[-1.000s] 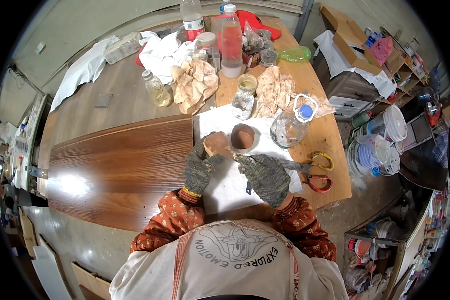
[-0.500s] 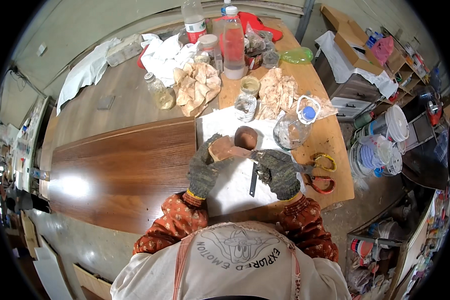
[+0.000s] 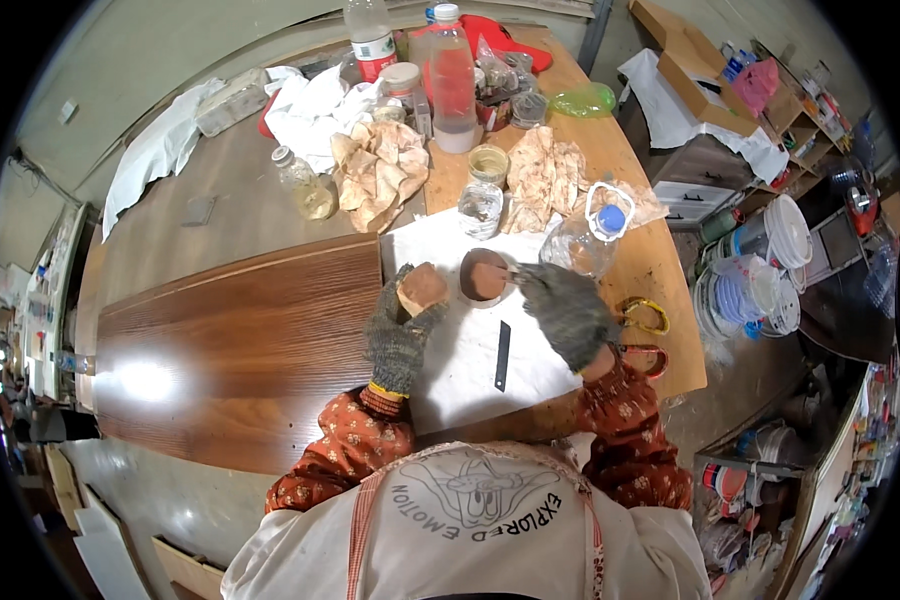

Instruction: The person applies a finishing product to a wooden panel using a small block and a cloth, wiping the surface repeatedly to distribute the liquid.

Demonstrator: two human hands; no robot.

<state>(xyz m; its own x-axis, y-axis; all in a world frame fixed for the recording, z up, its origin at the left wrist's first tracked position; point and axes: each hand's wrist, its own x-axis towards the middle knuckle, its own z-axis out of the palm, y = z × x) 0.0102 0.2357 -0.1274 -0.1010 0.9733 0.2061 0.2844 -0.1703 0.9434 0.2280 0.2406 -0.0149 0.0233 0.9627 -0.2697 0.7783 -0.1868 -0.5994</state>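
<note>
My left hand (image 3: 400, 338), in a dark grey knit glove with yellow cuff edging, is closed around a small squarish tan-brown piece (image 3: 424, 286); its kind is unclear. To its right, on white paper (image 3: 450, 375), stands a round cup of brown paste (image 3: 470, 264). My gloved right hand (image 3: 568, 315) is closed on a putty knife, its paste-coated blade (image 3: 490, 282) at the cup. The glove hides the knife's handle. A dark flat metal strip (image 3: 503, 355) with a hole lies between the hands.
A wood-grain panel (image 3: 240, 350) lies to the left. Beyond the paper are a small glass jar (image 3: 480, 210), crumpled cloths (image 3: 380, 175) and a tall bottle (image 3: 453, 90). A handled clear jug (image 3: 582, 240) and red-and-yellow-handled scissors (image 3: 646, 362) sit to the right.
The putty knife has moved right and away from the piece in my left hand, over to the cup. My right hand has turned palm down; the left stays closed on the piece.
</note>
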